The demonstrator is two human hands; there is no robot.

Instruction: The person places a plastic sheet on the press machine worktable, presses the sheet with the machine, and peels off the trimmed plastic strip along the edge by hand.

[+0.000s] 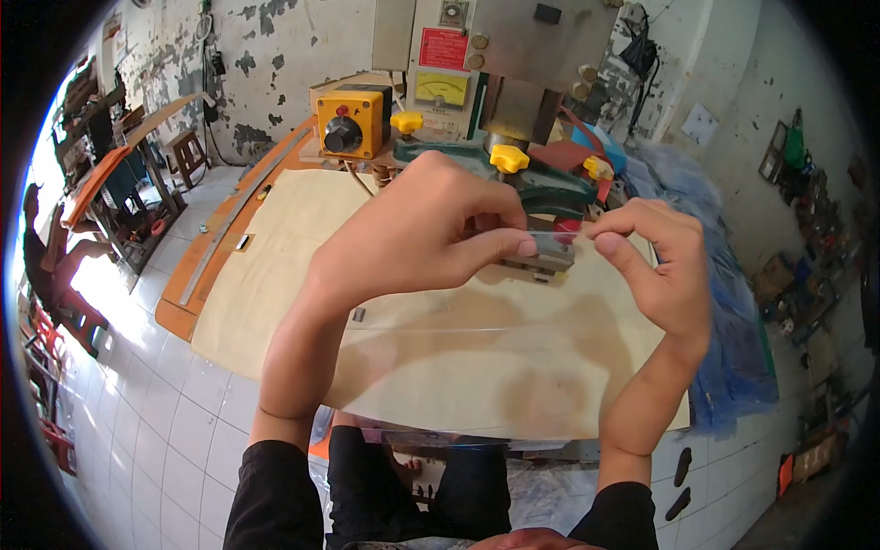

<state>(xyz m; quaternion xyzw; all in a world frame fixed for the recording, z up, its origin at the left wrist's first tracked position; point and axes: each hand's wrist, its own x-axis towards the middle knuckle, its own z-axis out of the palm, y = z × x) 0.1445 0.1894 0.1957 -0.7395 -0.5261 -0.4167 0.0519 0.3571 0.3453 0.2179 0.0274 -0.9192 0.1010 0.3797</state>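
Observation:
A clear plastic sheet (440, 330) lies or hangs over the cream-coloured table cover, its upper edge raised between my hands. My left hand (440, 229) pinches the sheet's edge between thumb and fingers, in front of the machine. To the right, my right hand (655, 261) has thumb and forefinger pinched on the other end of that edge. Just behind the edge sits a grey metal block (541, 261) under the machine's green clamp frame (550, 192). Fingertips of my left hand partly cover the block.
A yellow control box (352, 124) with a black knob stands at the back left. Yellow star knobs (510, 159) top the frame. Blue plastic sheeting (724, 302) is heaped at the right. A metal ruler (243, 215) lies along the table's left edge. A person sits at the far left.

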